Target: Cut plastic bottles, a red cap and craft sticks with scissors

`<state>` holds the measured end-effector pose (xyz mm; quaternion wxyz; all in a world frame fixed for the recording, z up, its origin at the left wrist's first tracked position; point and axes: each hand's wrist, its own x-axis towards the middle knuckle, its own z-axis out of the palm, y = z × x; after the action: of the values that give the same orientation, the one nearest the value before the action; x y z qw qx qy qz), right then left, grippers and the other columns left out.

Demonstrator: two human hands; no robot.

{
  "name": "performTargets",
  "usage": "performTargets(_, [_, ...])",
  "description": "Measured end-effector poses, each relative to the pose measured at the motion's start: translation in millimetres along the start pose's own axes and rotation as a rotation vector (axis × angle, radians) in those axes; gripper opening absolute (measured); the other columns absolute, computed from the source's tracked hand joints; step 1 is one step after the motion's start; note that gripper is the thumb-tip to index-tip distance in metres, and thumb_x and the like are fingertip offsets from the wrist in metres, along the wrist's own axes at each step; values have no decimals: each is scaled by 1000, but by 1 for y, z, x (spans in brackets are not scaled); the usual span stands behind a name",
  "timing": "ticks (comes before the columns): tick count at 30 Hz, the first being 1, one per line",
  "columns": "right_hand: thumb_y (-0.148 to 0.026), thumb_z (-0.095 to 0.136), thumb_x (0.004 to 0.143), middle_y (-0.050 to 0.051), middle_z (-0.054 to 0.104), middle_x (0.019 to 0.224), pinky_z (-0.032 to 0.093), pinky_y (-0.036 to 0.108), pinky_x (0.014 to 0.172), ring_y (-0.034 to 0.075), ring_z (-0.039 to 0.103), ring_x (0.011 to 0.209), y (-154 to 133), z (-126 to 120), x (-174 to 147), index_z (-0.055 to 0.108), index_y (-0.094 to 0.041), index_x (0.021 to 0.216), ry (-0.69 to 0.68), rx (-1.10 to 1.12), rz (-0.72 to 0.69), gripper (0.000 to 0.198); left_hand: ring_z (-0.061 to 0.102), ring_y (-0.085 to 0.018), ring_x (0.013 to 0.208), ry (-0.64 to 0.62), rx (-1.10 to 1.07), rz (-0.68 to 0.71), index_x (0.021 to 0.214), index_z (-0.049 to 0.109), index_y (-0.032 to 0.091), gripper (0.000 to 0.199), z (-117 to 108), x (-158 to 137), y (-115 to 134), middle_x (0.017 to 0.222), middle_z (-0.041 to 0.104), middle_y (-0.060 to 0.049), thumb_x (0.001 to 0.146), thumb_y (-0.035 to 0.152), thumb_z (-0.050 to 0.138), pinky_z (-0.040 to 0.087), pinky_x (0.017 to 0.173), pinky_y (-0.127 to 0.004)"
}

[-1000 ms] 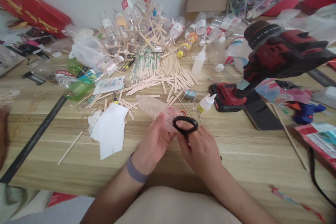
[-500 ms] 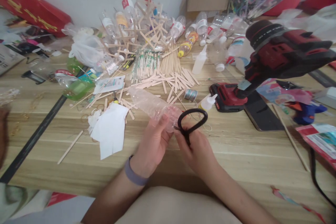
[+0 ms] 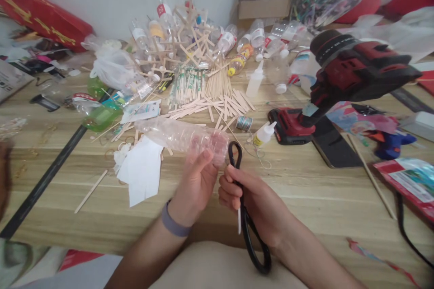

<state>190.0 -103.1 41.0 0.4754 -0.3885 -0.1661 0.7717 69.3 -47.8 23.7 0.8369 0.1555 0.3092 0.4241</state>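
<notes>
A clear plastic bottle (image 3: 172,136) lies across my left hand (image 3: 199,178), whose fingers and thumb are closed round it near its right end. Its other end points left over the white paper. My right hand (image 3: 254,203) is closed on black-handled scissors (image 3: 254,246) beside that right end. One handle loop sticks up above the fingers and the other hangs down toward my body. The blades are mostly hidden. Below the right fingers shows a thin pale strip (image 3: 239,220), which could be a blade or a separate piece.
A red cordless drill (image 3: 356,70) stands at the right by a dark phone (image 3: 335,144). Wooden craft sticks (image 3: 217,106), a thread spool (image 3: 244,123) and a glue bottle (image 3: 264,134) lie ahead. Behind them are several plastic bottles (image 3: 227,39). White paper (image 3: 142,169) lies left.
The scissors have swung round in my right hand, so a loop now hangs toward my body. The bottle has turned more level, its far end swinging left. My right hand has opened outward slightly.
</notes>
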Motion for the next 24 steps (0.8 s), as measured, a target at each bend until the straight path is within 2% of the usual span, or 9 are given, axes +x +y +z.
performTargets(3, [-59, 69, 79, -8, 37, 55, 32, 22, 49, 8, 38, 47, -1, -3, -1, 41, -22, 66, 95, -128, -169, 49, 72, -24, 101, 63, -72, 118, 101, 72, 18, 22, 7, 4, 0, 100, 78, -6, 92, 37, 64, 55, 92, -32])
performTargets(5, [-60, 64, 82, -6, 42, 55, 37, 24, 48, 11, 45, 49, -2, -5, -2, 42, -23, 67, 205, -354, -319, 46, 72, -20, 95, 92, -101, 140, 95, 73, 16, 30, 12, 5, 1, 97, 78, -7, 98, 41, 55, 55, 89, -28])
performTargets(9, [-44, 54, 91, -3, 52, 56, 41, 28, 49, 16, 51, 49, -4, -8, -2, 51, -24, 77, 283, -916, -622, 25, 73, -18, 84, 34, -123, 125, 95, 74, 15, 46, 17, 3, 0, 91, 78, -7, 100, 51, 46, 56, 81, -26])
performTargets(11, [-36, 52, 93, -2, 54, 56, 42, 28, 52, 16, 52, 49, -3, -8, 0, 53, -24, 81, 286, -1092, -729, 18, 73, -18, 86, 2, -121, 106, 98, 75, 14, 51, 15, 2, -1, 93, 79, -7, 97, 58, 48, 56, 81, -27])
performTargets(16, [-31, 51, 95, 0, 60, 62, 44, 29, 55, 18, 57, 53, -1, -9, 4, 55, -22, 81, 315, -1273, -859, 17, 71, -24, 100, -1, -77, 88, 109, 73, 16, 55, 9, 2, -5, 101, 78, -7, 89, 65, 56, 53, 92, -33])
performTargets(20, [-29, 52, 96, 0, 59, 62, 49, 31, 63, 21, 63, 64, -1, -10, 5, 58, -22, 88, 310, -1314, -935, 12, 71, -24, 99, -28, -51, 114, 104, 74, 17, 49, 10, 1, -5, 103, 78, -7, 87, 61, 62, 54, 90, -32])
performTargets(24, [-30, 50, 97, 2, 62, 66, 50, 33, 64, 22, 64, 67, 0, -12, 5, 60, -23, 93, 312, -1328, -935, 13, 72, -23, 97, -33, -44, 121, 103, 74, 17, 48, 11, 1, -6, 101, 78, -7, 87, 60, 63, 54, 89, -32])
